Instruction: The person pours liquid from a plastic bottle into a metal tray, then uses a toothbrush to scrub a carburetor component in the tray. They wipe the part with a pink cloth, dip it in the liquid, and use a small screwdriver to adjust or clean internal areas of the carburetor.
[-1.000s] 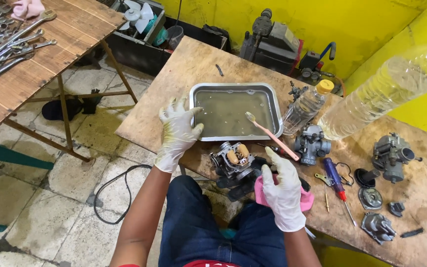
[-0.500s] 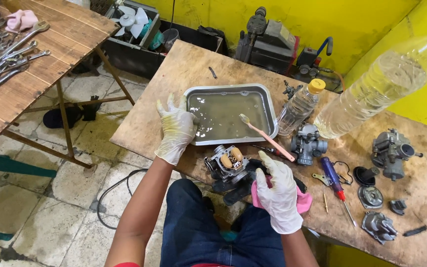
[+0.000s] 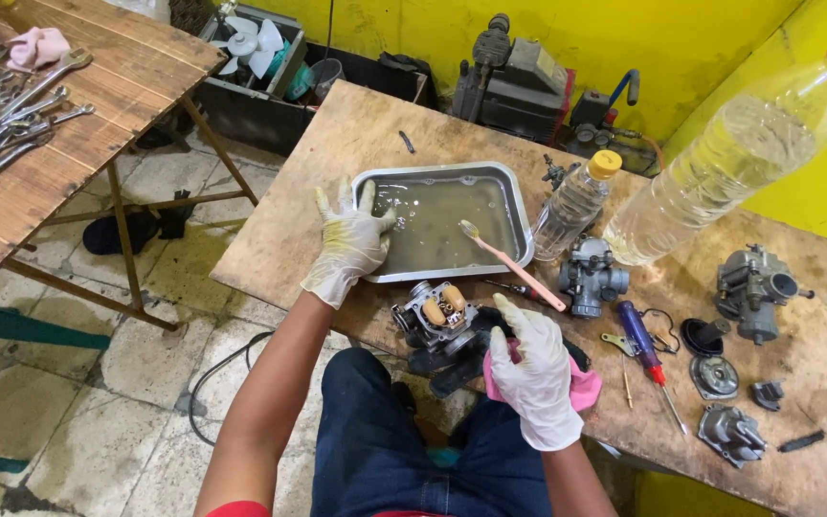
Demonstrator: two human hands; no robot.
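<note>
My left hand, in a stained white glove, lies with fingers spread on the left rim of a metal tray holding murky liquid. A pink toothbrush leans over the tray's front right rim with its head in the liquid. A carburetor sits at the table's near edge, just below the tray. My right hand, also gloved, rests beside it on a pink cloth with its fingers extended. It grips nothing that I can see.
Two plastic bottles of clear liquid, another carburetor, a blue screwdriver and several carburetor parts lie on the wooden table. A second table with wrenches stands at left.
Both hands stay almost where they were. The view has shifted only slightly.
</note>
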